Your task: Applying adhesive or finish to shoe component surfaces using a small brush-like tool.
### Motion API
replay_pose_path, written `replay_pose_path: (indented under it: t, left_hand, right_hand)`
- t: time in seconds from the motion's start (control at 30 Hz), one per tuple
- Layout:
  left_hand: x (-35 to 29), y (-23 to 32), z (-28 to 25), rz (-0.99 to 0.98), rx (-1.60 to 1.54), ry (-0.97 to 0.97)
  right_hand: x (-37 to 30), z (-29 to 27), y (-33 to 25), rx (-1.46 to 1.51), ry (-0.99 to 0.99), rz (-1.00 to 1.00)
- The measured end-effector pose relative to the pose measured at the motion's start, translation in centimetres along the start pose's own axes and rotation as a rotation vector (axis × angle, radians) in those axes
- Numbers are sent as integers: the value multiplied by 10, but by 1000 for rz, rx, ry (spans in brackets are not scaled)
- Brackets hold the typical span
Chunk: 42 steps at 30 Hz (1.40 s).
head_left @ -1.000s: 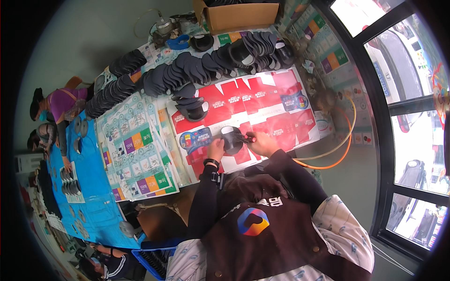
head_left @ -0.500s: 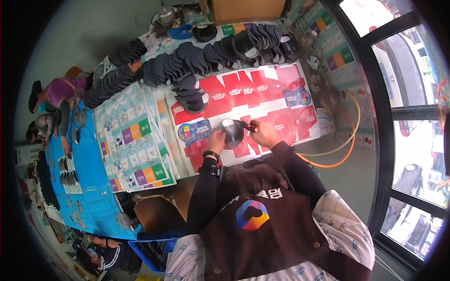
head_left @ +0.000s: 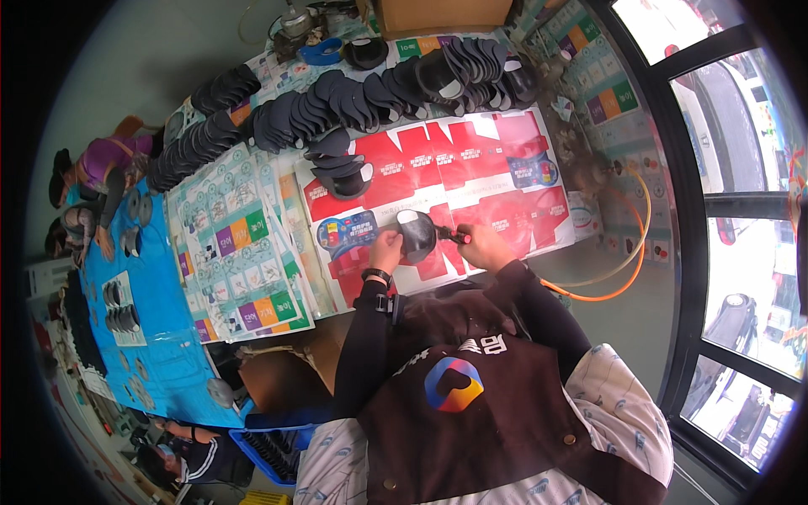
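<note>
Forearms [head_left: 364, 328] angled inward; left hand [head_left: 385, 251] pinching black curved piece [head_left: 416, 238], right hand [head_left: 488, 247] clasping red-and-black tool [head_left: 462, 238].

Your left hand [head_left: 387, 251] holds a curved black piece [head_left: 417, 239] while your right hand [head_left: 488, 247] grasps a red-and-black tool [head_left: 464, 238] beside it.

Red-and-black tool [head_left: 463, 238]: now slopes down toward the right hand [head_left: 488, 249], formerly nearer level
Co-worker's hand [head_left: 104, 243]: farther from the dark pieces [head_left: 123, 319]

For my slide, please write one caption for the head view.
Left hand holds a black curved piece; right hand grips a black-red tool above a printed sheet.
</note>
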<state>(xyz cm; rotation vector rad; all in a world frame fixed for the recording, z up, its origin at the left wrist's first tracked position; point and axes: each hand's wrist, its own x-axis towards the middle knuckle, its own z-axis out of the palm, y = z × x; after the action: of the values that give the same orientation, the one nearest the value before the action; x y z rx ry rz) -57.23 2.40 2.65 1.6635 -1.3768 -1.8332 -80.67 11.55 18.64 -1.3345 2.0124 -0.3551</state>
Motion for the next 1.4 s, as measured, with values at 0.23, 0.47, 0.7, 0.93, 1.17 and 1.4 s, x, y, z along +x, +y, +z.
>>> replay_pose_path:
  t: [0.23,0.47,0.7,0.93,1.17,1.4]
  left_hand:
    - [9,-11,-4,-52,17,11]
    - [11,-12,-4,-6,-31,7]
    - [10,-13,-3,0,-12,25]
    - [2,-1,-1,79,48,62]
    - [-4,9,3,-29,-6,18]
    - [-2,8,7,4,52,32]
  right_hand:
    - [3,4,-16,181,-9,-61]
    - [2,-8,-17,121,-18,-68]
    - [-4,-6,-17,97,-126,-31]
    - [-9,1,-4,95,-227,8]
    - [-17,0,0,278,-142,104]
    - [-14,4,-1,26,-135,57]
